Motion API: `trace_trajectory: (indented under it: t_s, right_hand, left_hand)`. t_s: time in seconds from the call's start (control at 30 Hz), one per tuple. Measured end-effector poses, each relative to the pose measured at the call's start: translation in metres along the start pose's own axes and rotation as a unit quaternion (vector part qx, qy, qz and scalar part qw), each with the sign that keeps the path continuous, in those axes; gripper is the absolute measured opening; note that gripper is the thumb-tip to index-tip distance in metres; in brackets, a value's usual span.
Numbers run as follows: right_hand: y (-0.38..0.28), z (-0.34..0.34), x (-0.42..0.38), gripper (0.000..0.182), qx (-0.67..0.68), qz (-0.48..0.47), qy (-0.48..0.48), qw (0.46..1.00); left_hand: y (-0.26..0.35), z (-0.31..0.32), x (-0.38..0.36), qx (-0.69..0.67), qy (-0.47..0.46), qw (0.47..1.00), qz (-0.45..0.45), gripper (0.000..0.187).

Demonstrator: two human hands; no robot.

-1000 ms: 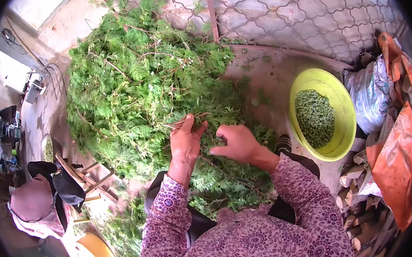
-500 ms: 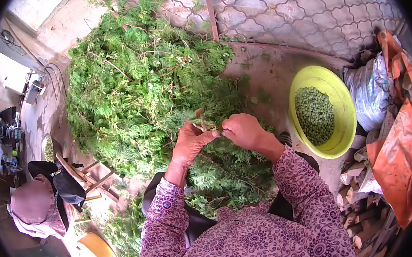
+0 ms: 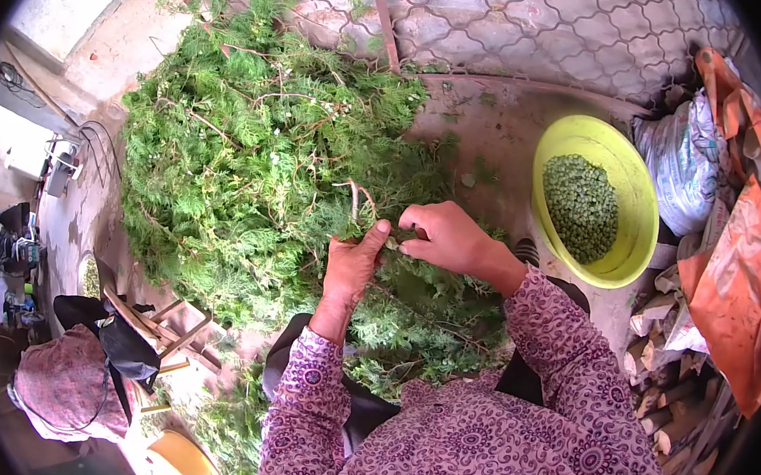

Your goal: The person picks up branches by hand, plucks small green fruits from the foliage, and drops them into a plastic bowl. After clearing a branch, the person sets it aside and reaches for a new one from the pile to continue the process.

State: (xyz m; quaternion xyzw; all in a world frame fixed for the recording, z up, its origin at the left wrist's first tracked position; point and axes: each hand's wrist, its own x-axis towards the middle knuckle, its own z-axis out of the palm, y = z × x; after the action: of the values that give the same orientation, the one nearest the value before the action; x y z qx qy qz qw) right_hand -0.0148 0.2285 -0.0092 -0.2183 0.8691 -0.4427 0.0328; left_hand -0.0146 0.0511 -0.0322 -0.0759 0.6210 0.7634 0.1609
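My left hand (image 3: 353, 267) is closed round a leafy evergreen sprig, its thumb pressed on top. The sprig's bare brown stem (image 3: 361, 201) sticks up beyond the fingers. Just right of it, my right hand (image 3: 453, 237) has its fingers curled in a pinch beside the left thumb. A small greenish bit shows between the two hands, too small to make out. Below and beyond both hands lies a big heap of cut evergreen branches (image 3: 251, 163). To the right stands a yellow basin (image 3: 639, 233) with many small green cones (image 3: 579, 208) in it.
A wire mesh gate (image 3: 525, 33) runs along the far side. Sacks (image 3: 676, 164), an orange sheet (image 3: 737, 296) and stacked firewood (image 3: 678, 404) line the right. Another person (image 3: 69, 382) sits at lower left near a wooden stool (image 3: 177, 337) and an orange-yellow basin (image 3: 184, 460).
The sprig has turned in my left hand, so its brown stem now points up. My right hand has shifted slightly and its index finger has lifted. The other person's head has bent down.
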Motion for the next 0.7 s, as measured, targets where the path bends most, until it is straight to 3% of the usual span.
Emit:
trace_trajectory:
  t_s: [0.13,0.23,0.4,0.63,0.7]
  right_hand:
    - [-0.004,0.004,0.002,0.026,0.008,-0.014,0.028,0.999]
    - [-0.007,0.011,0.002,0.029,0.042,-0.069,0.014,0.997]
    - [-0.004,0.018,0.003,0.026,0.152,0.045,-0.012,0.987]
    - [-0.001,0.019,0.004,0.016,0.153,0.048,-0.027,0.987]
    - [0.001,0.015,0.006,0.014,0.209,0.114,-0.090,0.967]
  left_hand:
    - [0.002,0.001,-0.002,-0.004,0.003,1.000,-0.020,0.018]
    - [0.002,0.006,-0.003,-0.017,-0.003,1.000,0.019,0.017]
    - [0.006,0.008,-0.006,-0.007,-0.020,0.998,0.059,0.013]
    - [-0.011,0.002,-0.003,0.017,-0.032,0.996,0.076,0.016]
    - [-0.012,-0.001,-0.004,0.064,-0.048,0.994,0.073,0.017]
